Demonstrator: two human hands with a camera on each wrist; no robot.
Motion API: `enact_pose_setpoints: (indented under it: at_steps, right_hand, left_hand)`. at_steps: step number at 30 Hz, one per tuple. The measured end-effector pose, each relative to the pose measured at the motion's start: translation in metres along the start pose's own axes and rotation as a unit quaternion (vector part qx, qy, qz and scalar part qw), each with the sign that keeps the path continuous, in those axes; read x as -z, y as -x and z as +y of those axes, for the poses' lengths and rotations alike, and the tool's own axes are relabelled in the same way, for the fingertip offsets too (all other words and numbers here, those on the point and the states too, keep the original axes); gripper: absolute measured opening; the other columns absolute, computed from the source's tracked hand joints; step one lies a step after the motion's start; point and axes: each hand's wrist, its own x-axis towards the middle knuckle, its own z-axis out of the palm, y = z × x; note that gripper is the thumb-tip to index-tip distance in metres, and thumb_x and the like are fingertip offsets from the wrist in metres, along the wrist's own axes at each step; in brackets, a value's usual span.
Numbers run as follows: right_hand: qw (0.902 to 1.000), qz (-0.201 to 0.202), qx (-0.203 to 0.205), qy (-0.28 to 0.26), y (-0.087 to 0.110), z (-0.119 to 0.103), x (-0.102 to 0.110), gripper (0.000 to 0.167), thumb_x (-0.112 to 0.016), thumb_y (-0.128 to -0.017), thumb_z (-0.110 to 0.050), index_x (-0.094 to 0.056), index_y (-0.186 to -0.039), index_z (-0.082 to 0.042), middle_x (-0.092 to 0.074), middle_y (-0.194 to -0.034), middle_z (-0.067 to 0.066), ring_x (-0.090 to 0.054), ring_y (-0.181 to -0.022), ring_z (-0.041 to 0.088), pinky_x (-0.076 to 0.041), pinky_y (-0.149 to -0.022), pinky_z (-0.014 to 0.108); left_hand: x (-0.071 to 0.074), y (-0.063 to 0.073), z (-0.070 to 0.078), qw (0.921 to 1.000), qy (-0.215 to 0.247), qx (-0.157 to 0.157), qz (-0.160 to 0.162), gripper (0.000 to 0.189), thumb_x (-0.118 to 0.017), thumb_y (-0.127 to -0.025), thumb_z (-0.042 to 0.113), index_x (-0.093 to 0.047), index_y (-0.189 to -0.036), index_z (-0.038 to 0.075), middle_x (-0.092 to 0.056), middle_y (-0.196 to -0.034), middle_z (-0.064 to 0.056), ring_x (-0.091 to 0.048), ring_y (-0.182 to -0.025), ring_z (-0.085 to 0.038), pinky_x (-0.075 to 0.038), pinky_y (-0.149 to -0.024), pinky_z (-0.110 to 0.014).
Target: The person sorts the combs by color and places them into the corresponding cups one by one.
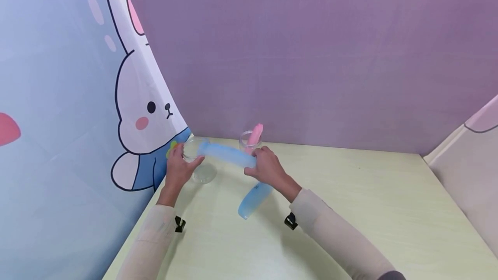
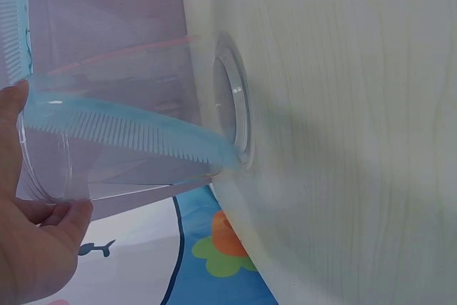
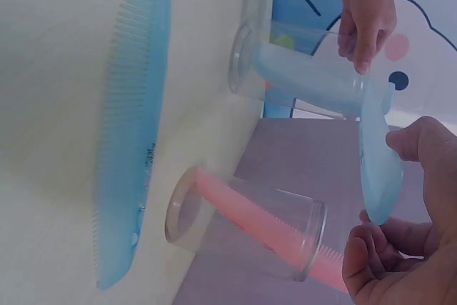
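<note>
My left hand [image 1: 180, 170] grips the rim of a clear glass [image 1: 204, 176] standing on the table at the left. Inside it a pale blue comb [image 3: 307, 76] slants, teeth showing through the wall in the left wrist view. My right hand [image 1: 268, 167] pinches a second blue comb [image 1: 229, 154] between thumb and fingers, its far end overlapping the glass rim. Below the right hand, another blue comb [image 1: 254, 202] lies on the tabletop; the right wrist view shows its full row of teeth [image 3: 125, 76].
Behind the right hand stands another clear glass [image 3: 320, 237] with a pink comb [image 3: 257, 226] leaning out of it. The pale wooden table [image 1: 369, 211] meets a purple backdrop [image 1: 311, 55] at the back and a rabbit-print cloth [image 1: 144, 94] on the left.
</note>
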Motion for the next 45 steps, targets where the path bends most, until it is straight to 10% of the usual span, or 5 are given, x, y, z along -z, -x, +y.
enact_pose_setpoints:
  at_steps: [17,22,32,45]
  right_hand:
    - [0.9954,0.049,0.035,-0.074,-0.023,-0.029,0.016,0.043,-0.078,-0.086,-0.029,-0.069,-0.120,-0.004,-0.066,-0.080,0.004,-0.050,-0.062,0.014,-0.039,-0.054,0.024]
    - [0.9903,0.077,0.053,-0.103,-0.030,-0.043,0.017,0.039,-0.082,-0.086,-0.031,-0.071,-0.111,-0.003,-0.071,-0.090,0.009,-0.060,-0.074,0.017,-0.052,-0.066,0.029]
    - [0.9722,0.030,0.117,-0.200,-0.037,-0.049,0.010,0.059,-0.076,-0.092,-0.017,-0.054,-0.145,-0.002,-0.066,-0.136,0.016,-0.072,-0.111,0.028,-0.059,-0.095,0.036]
    - [0.9776,0.018,0.130,-0.165,-0.027,-0.021,0.008,0.046,-0.075,-0.092,-0.012,-0.061,-0.135,-0.002,-0.068,-0.123,0.014,-0.070,-0.110,0.027,-0.058,-0.097,0.035]
  left_hand:
    - [-0.001,0.001,0.001,0.9999,-0.004,0.013,0.005,0.087,-0.074,-0.089,0.051,-0.036,-0.155,0.009,-0.038,-0.157,-0.022,-0.041,-0.136,-0.042,-0.039,-0.113,-0.066]
    - [0.000,0.000,0.001,0.9999,-0.008,0.012,0.006,0.088,-0.074,-0.089,0.053,-0.036,-0.155,0.009,-0.037,-0.157,-0.022,-0.041,-0.137,-0.042,-0.038,-0.113,-0.067]
    - [-0.002,-0.001,0.004,0.9996,-0.014,0.024,0.004,0.090,-0.075,-0.088,0.053,-0.035,-0.156,0.010,-0.036,-0.158,-0.022,-0.043,-0.136,-0.041,-0.040,-0.113,-0.064]
    - [-0.004,-0.002,0.003,0.9997,-0.009,0.020,0.010,0.087,-0.075,-0.088,0.052,-0.037,-0.154,0.009,-0.039,-0.155,-0.022,-0.045,-0.134,-0.041,-0.043,-0.111,-0.063]
